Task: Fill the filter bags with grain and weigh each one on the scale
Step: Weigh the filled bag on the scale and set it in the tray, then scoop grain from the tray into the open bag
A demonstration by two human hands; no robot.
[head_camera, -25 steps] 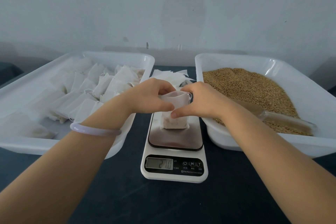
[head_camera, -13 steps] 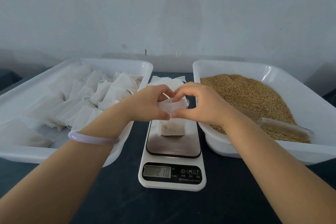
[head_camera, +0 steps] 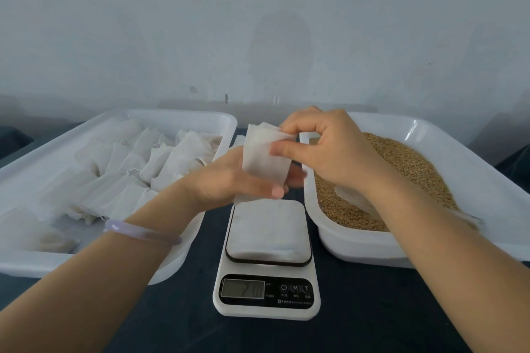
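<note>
Head view showed the filter bag [head_camera: 262, 157] held above the scale [head_camera: 266, 261], left hand [head_camera: 229, 180] gripping its base, right hand [head_camera: 329, 149] pinching its mouth; that limp mouth, folding, could have spilled grain [head_camera: 401, 169].

Pale stained wall [head_camera: 258, 23], dark tabletop [head_camera: 372, 309]

Bare scale platform [head_camera: 266, 228] sits hemmed between bag tray [head_camera: 172, 116] and grain tray [head_camera: 358, 246]

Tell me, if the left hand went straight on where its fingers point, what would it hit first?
Probably the rim of the grain tray: the left hand, holding a bag, points right toward it. Depth is unclear, so it might touch the right hand first.
</note>
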